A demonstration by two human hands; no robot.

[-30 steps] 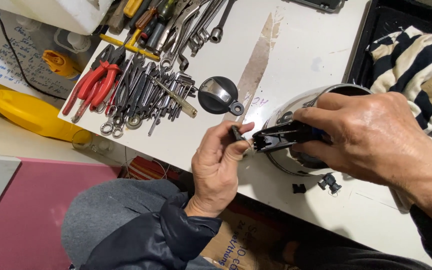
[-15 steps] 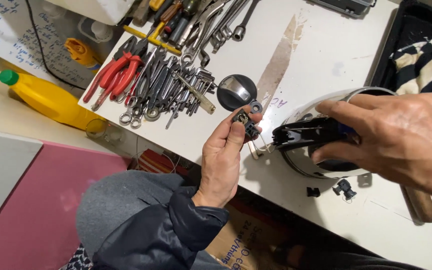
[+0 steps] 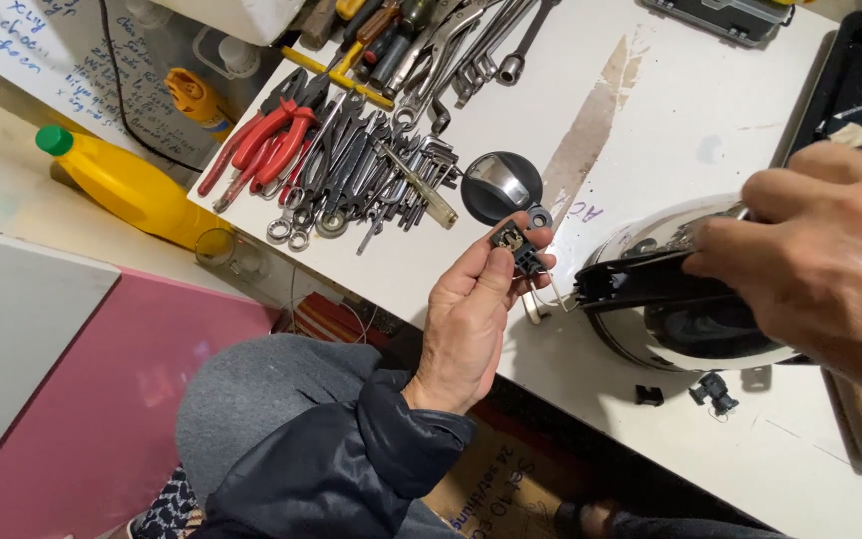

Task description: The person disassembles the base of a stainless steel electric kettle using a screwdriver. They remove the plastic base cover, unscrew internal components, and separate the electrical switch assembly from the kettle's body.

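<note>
My left hand point(image 3: 476, 319) is raised over the table's front edge, palm up, and pinches a small black part point(image 3: 517, 248) with a metal clip between thumb and fingers. My right hand point(image 3: 825, 260) grips a black plastic handle piece point(image 3: 650, 281) fixed to a round shiny metal pot point(image 3: 650, 344) that rests on the white table point(image 3: 670, 110). A thin wire hangs between the small part and the handle. A round black knob with a shiny face point(image 3: 496, 185) lies just beyond my left fingers.
A heap of wrenches, pliers and screwdrivers point(image 3: 371, 170), some red-handled point(image 3: 261, 140), covers the table's far left. Small black pieces point(image 3: 710, 389) lie near the front edge. A yellow bottle with a green cap point(image 3: 122, 185) lies on the floor. A black tray point(image 3: 850, 70) holds cloth at right.
My left hand has pulled the small black part away from the handle and turned palm up. My right hand with the handle and pot sits further right in the view.
</note>
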